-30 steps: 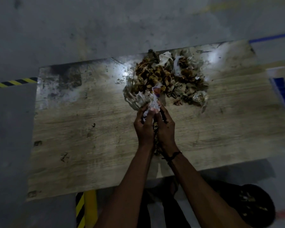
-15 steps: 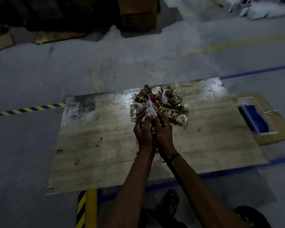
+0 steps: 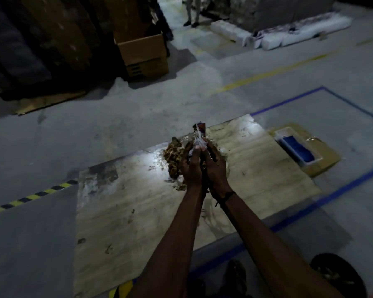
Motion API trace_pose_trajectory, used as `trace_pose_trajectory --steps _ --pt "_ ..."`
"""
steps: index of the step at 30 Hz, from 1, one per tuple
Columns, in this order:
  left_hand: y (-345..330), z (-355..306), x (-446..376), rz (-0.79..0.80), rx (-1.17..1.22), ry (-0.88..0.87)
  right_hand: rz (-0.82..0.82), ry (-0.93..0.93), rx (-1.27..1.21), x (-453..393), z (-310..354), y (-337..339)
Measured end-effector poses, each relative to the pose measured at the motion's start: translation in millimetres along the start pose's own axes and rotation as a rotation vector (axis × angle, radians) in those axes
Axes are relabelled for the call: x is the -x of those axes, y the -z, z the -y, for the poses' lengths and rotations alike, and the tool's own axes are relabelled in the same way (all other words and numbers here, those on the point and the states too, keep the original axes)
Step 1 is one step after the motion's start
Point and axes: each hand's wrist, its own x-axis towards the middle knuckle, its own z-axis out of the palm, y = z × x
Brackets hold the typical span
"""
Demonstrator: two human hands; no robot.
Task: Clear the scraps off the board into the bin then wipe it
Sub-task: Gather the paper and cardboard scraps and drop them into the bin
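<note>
Together, the left hand (image 3: 191,166) and right hand (image 3: 215,168) clamp a scrap bundle (image 3: 199,138) above the board (image 3: 138,211), the scrap pile (image 3: 173,155) just left of them.

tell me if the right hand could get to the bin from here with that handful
Probably yes. The bin sits on the floor at the person's lower right, its mouth open, with nothing between it and the right hand. But both hands cup the scraps together, so the left hand likely has to swing over too.
</note>
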Motion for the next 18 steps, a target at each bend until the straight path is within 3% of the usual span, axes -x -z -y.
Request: trace_pose_trajectory --steps 9,18 --pt "-25 -2 20 0.249 0.064 0.083 -0.215 0.125 0.062 14 25 23" --pt "-87 23 93 0.527 0.065 0.194 -0.442 0.226 0.034 44 55 113"
